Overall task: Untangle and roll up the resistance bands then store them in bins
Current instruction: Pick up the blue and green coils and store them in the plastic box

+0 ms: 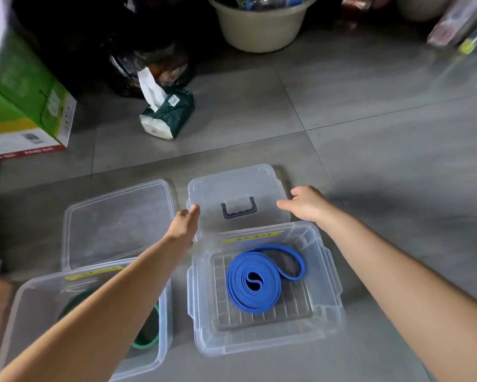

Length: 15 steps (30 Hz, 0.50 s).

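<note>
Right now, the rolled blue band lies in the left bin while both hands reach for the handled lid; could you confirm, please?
Not quite: the head view shows the rolled blue band in the right bin, not the left. The left hand and right hand do reach for the handled lid.

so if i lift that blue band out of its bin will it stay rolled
Probably floppy: the blue band is a flat rubbery-looking strip. It may well unwind, since its outer loop already bulges loose toward the bin wall. Lying flat, it seems unlikely to roll.
</note>
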Each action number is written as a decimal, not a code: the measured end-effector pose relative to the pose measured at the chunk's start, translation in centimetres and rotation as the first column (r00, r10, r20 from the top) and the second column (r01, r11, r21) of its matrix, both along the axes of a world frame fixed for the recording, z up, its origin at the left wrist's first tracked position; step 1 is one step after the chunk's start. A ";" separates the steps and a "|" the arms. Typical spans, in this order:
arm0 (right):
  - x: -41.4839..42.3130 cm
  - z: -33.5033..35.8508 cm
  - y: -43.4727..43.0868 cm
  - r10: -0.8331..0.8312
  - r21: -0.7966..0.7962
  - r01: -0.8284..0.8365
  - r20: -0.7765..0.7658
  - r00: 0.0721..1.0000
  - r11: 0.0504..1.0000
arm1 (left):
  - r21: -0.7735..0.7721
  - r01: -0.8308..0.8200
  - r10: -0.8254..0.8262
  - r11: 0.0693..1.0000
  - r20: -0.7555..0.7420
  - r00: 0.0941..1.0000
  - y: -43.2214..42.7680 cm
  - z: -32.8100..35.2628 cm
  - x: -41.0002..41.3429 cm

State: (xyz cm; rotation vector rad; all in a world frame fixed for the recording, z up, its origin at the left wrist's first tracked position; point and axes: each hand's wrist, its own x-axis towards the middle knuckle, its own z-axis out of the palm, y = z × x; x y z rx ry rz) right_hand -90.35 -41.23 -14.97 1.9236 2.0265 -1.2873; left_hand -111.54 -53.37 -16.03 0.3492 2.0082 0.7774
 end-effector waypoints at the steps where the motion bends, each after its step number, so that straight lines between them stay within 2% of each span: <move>1: 0.0 -0.8 0.1 0.000 -0.040 0.001 0.016 1.000 0.999 | -0.017 -0.007 0.007 1.000 0.015 1.000 0.0 -0.4 0.2; 4: -0.1 -2.1 0.2 -0.056 -0.142 0.053 -0.016 0.998 0.988 | -0.063 -0.045 0.050 0.997 0.083 0.995 -0.4 -0.6 0.6; 8: 0.1 -2.1 0.1 -0.072 -0.140 0.065 -0.049 0.996 0.988 | 0.007 -0.260 0.249 0.965 0.272 0.930 -0.5 -0.2 -0.1; 10: 0.0 -1.6 0.1 -0.091 -0.088 0.083 -0.098 0.991 0.993 | 0.042 -0.315 0.293 0.948 0.264 0.919 0.0 0.3 -0.6; 13: -0.2 -0.2 0.0 -0.133 0.021 0.139 -0.180 0.975 0.990 | 0.089 -0.252 0.239 0.964 0.133 0.962 1.1 1.8 -0.6; 15: 0.0 1.2 -0.1 -0.158 0.121 0.187 -0.211 0.964 0.975 | 0.174 -0.206 0.196 0.963 0.074 0.978 1.6 3.2 -0.5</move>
